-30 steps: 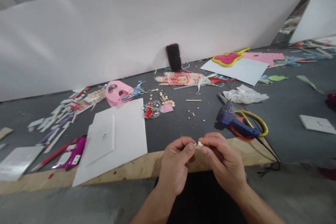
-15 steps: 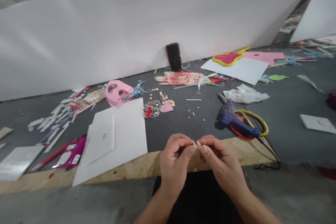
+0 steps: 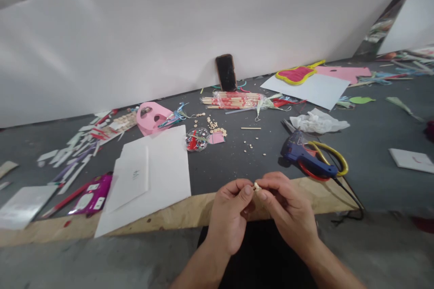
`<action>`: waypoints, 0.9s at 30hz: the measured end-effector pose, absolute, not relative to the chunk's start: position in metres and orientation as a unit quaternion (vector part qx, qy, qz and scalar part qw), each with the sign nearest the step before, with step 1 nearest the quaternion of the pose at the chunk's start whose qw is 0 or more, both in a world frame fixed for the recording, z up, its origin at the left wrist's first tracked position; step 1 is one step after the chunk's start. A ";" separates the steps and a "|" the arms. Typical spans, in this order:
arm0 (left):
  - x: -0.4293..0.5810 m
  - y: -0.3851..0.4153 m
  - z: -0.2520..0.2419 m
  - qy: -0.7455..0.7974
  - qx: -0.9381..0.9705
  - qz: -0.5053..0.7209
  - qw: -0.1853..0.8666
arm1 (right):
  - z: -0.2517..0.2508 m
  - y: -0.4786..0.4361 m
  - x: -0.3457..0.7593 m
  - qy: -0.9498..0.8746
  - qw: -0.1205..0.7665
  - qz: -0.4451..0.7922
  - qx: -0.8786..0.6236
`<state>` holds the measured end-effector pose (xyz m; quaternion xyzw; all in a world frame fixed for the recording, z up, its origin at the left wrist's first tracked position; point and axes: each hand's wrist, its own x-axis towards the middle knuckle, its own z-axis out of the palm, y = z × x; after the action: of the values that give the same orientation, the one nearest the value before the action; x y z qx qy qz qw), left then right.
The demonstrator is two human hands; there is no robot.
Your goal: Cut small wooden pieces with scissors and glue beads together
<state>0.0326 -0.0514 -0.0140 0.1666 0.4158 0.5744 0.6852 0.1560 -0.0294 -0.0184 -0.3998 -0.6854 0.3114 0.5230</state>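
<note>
Small pale wooden pieces are pinched between the fingertips of both hands, above the table's near edge. My left hand grips them from the left with thumb and forefinger. From the right, my right hand pinches them too, and the fingertips nearly meet. The pieces' exact shape is too small to tell. Beyond the hands lie several loose wooden bits and a short thin stick. A heap of similar bits lies by a round dish of small decorations and a pink square.
A blue glue gun and scissors with yellow and red handles lie right of the hands. White sheets and a purple packet are at left. A phone leans on the white partition.
The pieces at the fingertips have come closer together. My left hand has turned and moved slightly right, its fingers curled further under. The view has shifted slightly.
</note>
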 end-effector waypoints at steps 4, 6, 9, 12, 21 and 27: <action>0.032 -0.051 -0.015 0.418 0.171 0.574 0.683 | -0.019 -0.029 0.157 -0.705 0.514 0.282 -0.398; 0.032 -0.051 -0.015 0.417 0.171 0.576 0.682 | -0.019 -0.029 0.158 -0.716 0.512 0.258 -0.397; 0.032 -0.052 -0.015 0.412 0.167 0.580 0.683 | -0.017 -0.029 0.159 -0.731 0.503 0.228 -0.401; 0.032 -0.052 -0.016 0.407 0.167 0.581 0.685 | -0.018 -0.029 0.160 -0.743 0.491 0.208 -0.403; 0.031 -0.052 -0.016 0.387 0.136 0.569 0.713 | -0.021 -0.026 0.162 -0.749 0.482 0.209 -0.403; 0.031 -0.051 -0.013 0.367 0.119 0.543 0.746 | -0.019 -0.024 0.164 -0.753 0.487 0.233 -0.377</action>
<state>0.0307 -0.0513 -0.0130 0.1192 0.3674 0.5431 0.7456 0.1641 -0.0241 -0.0188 -0.3767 -0.7531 0.2325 0.4867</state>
